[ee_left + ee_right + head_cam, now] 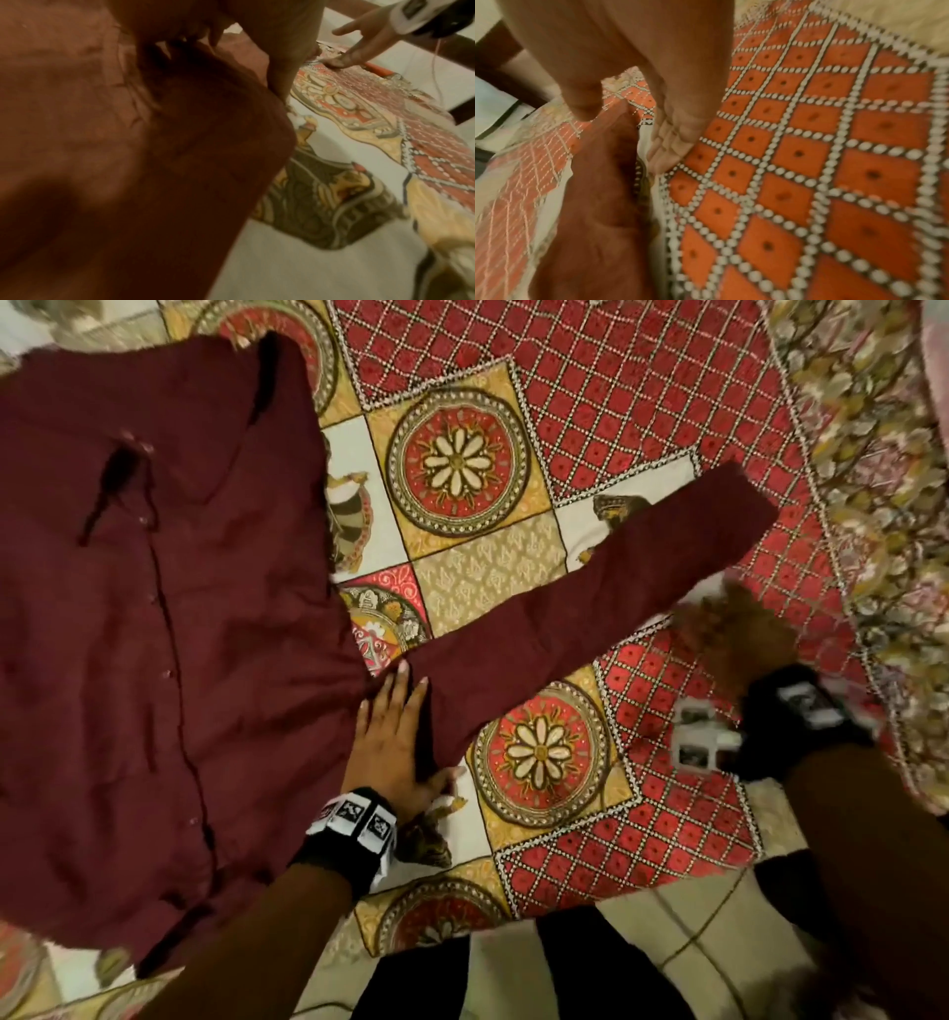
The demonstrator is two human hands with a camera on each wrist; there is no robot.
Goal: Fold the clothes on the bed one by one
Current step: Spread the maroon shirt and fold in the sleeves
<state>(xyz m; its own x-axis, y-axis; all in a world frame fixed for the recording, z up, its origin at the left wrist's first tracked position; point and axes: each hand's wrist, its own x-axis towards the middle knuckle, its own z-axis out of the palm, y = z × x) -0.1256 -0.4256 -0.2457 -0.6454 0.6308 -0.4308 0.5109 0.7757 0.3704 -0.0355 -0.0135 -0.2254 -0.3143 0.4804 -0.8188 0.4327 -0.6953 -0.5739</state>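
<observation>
A maroon button-up shirt (169, 618) lies spread front up on the patterned bedspread (606, 403). Its long sleeve (590, 613) stretches out to the right. My left hand (405, 721) lies flat with straight fingers on the cloth where that sleeve joins the body (154, 162). Blurred in the head view, my right hand (719, 629) is just below the sleeve's outer part. In the right wrist view its straight fingers (675, 142) touch the bedspread (808, 162) beside the sleeve (598, 203), thumb apart above the cloth, holding nothing.
A floral blanket (873, 454) lies bunched along the bed's right side. The bed's near edge runs along the bottom, with tiled floor (683, 963) and the person's dark legs (590, 973) below it.
</observation>
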